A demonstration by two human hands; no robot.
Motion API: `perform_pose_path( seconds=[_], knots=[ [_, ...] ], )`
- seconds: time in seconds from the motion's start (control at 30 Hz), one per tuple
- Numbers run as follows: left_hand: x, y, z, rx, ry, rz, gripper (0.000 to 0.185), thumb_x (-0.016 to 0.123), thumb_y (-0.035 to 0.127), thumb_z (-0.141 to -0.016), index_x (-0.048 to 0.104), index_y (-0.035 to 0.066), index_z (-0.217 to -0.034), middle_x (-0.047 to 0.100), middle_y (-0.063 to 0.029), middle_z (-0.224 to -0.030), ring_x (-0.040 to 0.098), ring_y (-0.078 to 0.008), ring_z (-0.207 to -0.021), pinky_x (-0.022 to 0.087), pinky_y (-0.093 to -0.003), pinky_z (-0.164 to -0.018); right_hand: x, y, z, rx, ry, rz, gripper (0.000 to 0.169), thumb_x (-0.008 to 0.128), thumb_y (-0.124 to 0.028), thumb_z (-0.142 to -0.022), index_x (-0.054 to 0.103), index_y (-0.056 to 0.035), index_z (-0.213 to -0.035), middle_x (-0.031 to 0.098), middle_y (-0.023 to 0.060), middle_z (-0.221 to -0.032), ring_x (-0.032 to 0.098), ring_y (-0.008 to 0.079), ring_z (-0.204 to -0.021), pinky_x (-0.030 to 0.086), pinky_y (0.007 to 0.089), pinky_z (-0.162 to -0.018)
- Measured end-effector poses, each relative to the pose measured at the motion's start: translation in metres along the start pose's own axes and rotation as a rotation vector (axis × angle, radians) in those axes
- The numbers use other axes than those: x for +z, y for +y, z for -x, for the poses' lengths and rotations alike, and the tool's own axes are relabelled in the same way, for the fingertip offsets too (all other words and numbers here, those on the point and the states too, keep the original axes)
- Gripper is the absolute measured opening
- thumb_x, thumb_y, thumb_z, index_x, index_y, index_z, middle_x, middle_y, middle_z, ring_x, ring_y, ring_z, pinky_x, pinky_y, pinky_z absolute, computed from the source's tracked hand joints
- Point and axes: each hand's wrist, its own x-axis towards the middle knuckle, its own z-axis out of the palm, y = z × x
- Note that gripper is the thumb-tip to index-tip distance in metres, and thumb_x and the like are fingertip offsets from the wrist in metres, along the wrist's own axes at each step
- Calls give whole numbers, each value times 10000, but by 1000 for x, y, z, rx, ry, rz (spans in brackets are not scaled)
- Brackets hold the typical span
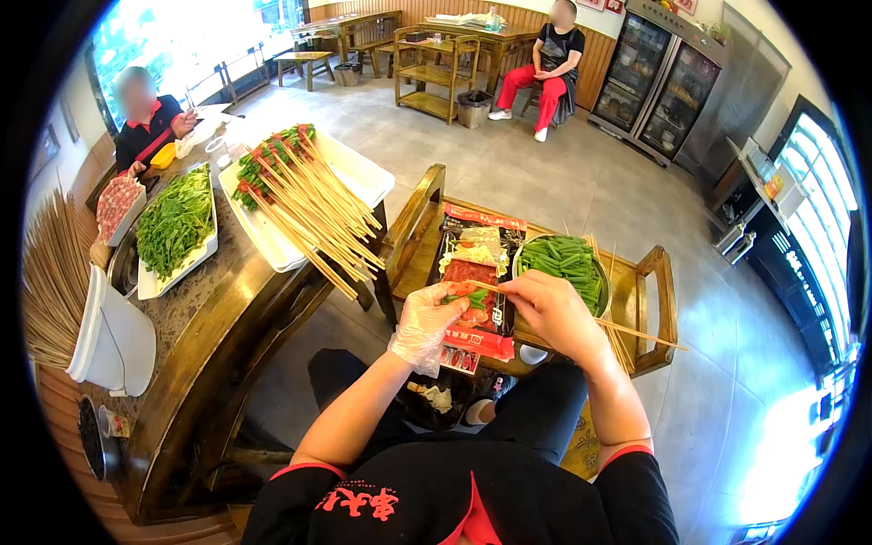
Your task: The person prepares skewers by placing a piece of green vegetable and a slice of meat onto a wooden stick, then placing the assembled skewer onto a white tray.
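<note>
My left hand [426, 323], in a clear plastic glove, pinches a bundle of cut green vegetable [477, 298] and red meat. Bare, my right hand [555, 310] grips a bamboo skewer [644, 332], whose front end reaches the bundle. Below them, sliced red meat [470, 272] lies on a black and red plastic package [506, 272] on a wooden stand [409, 272]. A round bowl of cut green stalks [562, 266] stands just right of the package, with loose skewers beside and partly under it. Filled skewers [320, 204] lie across a white tray [262, 242] at upper left.
On the counter [197, 320] at left stand a tray of leafy greens [174, 225], a tray of pink meat [119, 204] and a white bucket [119, 334] by many bare skewers [58, 286]. One person [146, 116] sits behind the counter, another [552, 68] near a glass-door cabinet [657, 82].
</note>
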Motion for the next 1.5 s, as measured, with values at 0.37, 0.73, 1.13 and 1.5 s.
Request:
perform_pose_path(
  seconds=[0.37,0.73,1.13,1.5],
  knots=[
    [-1,-1,3,20,-13,-62,250,521,-44,-860,561,-68,-1106,625,-111,-961,633,-154,-794,524,-250,-708,9,8,12,-15,-77,-87,165,603,-9,-773,617,-7,-938,570,137,-778,562,315,-711,455,361,-624],
    [-5,-3,5,6,-5,-25,234,553,-40,-830,590,-70,-1058,632,-121,-972,612,-144,-825,504,-272,-765,18,9,16,-22,-111,-28,157,586,-1,-768,611,-3,-923,562,139,-768,558,333,-715,453,379,-616],
    [-16,-10,-3,70,101,181,244,522,-77,-832,550,-61,-1074,608,-140,-979,627,-194,-824,537,-291,-757,22,8,22,-34,-10,62,154,557,-25,-753,603,-31,-900,566,102,-793,579,308,-695,480,378,-600],
    [-7,-8,-2,122,132,140,246,486,-48,-865,521,-72,-1108,602,-131,-1037,617,-196,-904,514,-290,-796,29,5,18,-61,-50,87,195,561,16,-743,597,-16,-932,576,118,-809,584,313,-720,476,372,-604]
  ],
)
